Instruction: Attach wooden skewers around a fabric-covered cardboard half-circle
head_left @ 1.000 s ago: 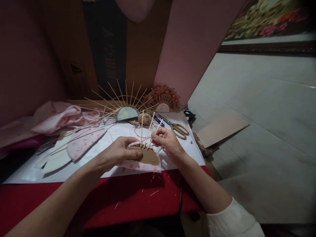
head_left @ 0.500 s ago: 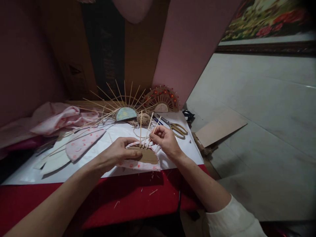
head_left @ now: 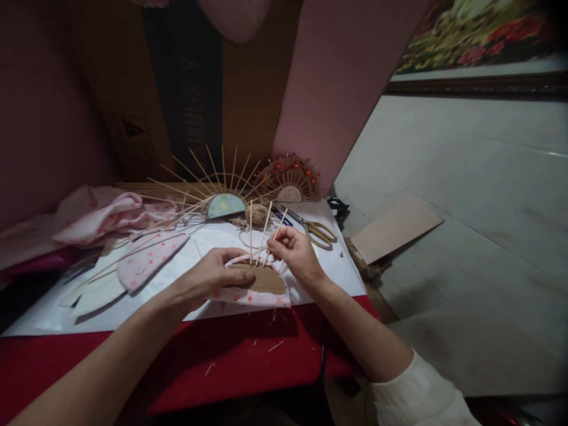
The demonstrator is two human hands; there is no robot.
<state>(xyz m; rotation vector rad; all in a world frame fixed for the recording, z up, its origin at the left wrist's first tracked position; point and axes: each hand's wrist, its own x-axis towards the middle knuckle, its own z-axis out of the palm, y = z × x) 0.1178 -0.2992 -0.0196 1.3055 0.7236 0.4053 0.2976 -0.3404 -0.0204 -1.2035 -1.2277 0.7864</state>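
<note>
My left hand (head_left: 224, 272) grips a cardboard half-disc (head_left: 261, 279) by its left side, thumb on the brown face. Pink-dotted white fabric (head_left: 252, 298) wraps round the half-disc's edge. Three thin wooden sticks rise from its curved top; the left stick (head_left: 251, 231) and middle stick (head_left: 265, 231) stand free of my fingers. My right hand (head_left: 293, 251) pinches the rightmost stick (head_left: 283, 219) between thumb and fingers. Where the lower stick ends enter the edge is too small to make out.
Behind stand a stick fan with a green half-disc (head_left: 226, 205) and a red-flowered fan (head_left: 295, 174). A twine ball (head_left: 258, 214) and gold-handled scissors (head_left: 319, 231) lie nearby. Dotted fabric (head_left: 115, 216) and a fabric-covered piece (head_left: 151, 257) lie left. Red cloth (head_left: 177, 367) covers the front edge.
Both hands and the half-disc keep nearly the same pose. The view has shifted very slightly, and the stick tops lean a touch further left.
</note>
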